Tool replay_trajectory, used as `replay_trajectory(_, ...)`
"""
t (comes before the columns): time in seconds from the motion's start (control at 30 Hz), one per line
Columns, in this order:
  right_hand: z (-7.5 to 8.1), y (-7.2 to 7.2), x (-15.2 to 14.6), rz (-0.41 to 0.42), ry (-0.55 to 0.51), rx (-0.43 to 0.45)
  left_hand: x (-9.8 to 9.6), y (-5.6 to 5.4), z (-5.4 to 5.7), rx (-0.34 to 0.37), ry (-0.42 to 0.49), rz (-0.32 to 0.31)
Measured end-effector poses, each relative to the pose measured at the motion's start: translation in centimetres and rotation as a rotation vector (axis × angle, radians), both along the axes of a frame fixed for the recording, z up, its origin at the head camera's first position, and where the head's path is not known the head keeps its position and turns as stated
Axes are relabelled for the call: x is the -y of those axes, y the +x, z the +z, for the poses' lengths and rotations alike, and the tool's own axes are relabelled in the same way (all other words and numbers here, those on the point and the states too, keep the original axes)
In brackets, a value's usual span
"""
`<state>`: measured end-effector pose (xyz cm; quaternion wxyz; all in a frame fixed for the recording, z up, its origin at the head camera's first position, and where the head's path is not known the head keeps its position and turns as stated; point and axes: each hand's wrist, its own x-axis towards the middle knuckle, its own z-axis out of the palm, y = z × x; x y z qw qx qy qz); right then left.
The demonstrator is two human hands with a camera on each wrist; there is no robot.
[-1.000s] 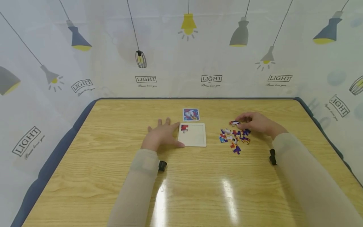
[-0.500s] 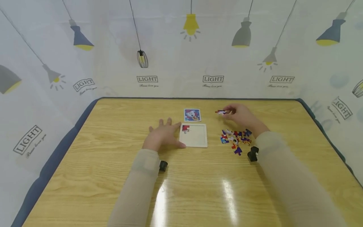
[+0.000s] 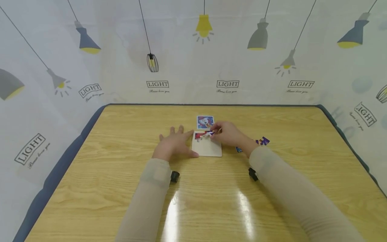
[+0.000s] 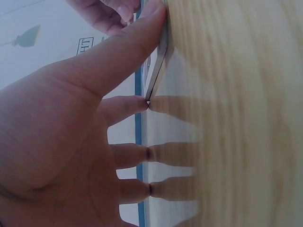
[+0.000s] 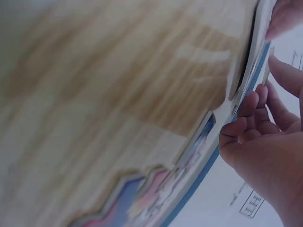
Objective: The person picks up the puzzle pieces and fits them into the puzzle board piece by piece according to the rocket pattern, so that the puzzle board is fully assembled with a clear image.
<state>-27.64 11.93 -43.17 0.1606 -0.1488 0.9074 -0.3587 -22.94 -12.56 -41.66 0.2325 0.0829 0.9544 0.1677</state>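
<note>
My left hand (image 3: 173, 145) lies with fingers spread at the left side of a shallow cream puzzle tray (image 3: 207, 150). In the left wrist view, its thumb (image 4: 128, 47) touches the tray edge and the index fingertip meets a corner. My right hand (image 3: 229, 134) is over the tray's upper right part, pinching a jigsaw piece (image 5: 266, 71) between thumb and fingers. That piece is seen nearly edge-on in the right wrist view, and fingers partly cover it in the head view. A red corner piece (image 3: 198, 136) sits in the tray's upper left.
Just behind the tray lies a square picture card (image 3: 205, 121). Loose jigsaw pieces (image 3: 264, 141) lie to the right, largely hidden by my right wrist; the right wrist view shows several pieces (image 5: 151, 191) close up. Patterned cloth walls (image 3: 187, 67) enclose the wooden table (image 3: 121, 188).
My right hand has carried a jigsaw piece from the pile, past the far right of the card, leftward and down to the tray. My left hand has stayed at the tray's edge.
</note>
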Motion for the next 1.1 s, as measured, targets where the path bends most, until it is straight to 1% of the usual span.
replay_trajectory(0.13, 0.2, 0.5, 0.8, 0.008, 0.025, 0.025, -0.1, -0.1, 0.0, 0.002, -0.005, -0.001)
replay_trajectory(0.3, 0.4, 0.7, 1.3, 0.000, 0.058, 0.053, -0.1, -0.2, 0.1, 0.002, -0.005, -0.007)
replay_trajectory(0.8, 0.2, 0.5, 1.6, -0.010, 0.123, 0.046, -0.1, -0.3, -0.1, 0.008, -0.014, -0.004)
replay_trajectory(1.1, 0.1, 0.3, 1.7, -0.006, 0.134, 0.025, -0.2, -0.2, 0.3, 0.017, -0.015, -0.003)
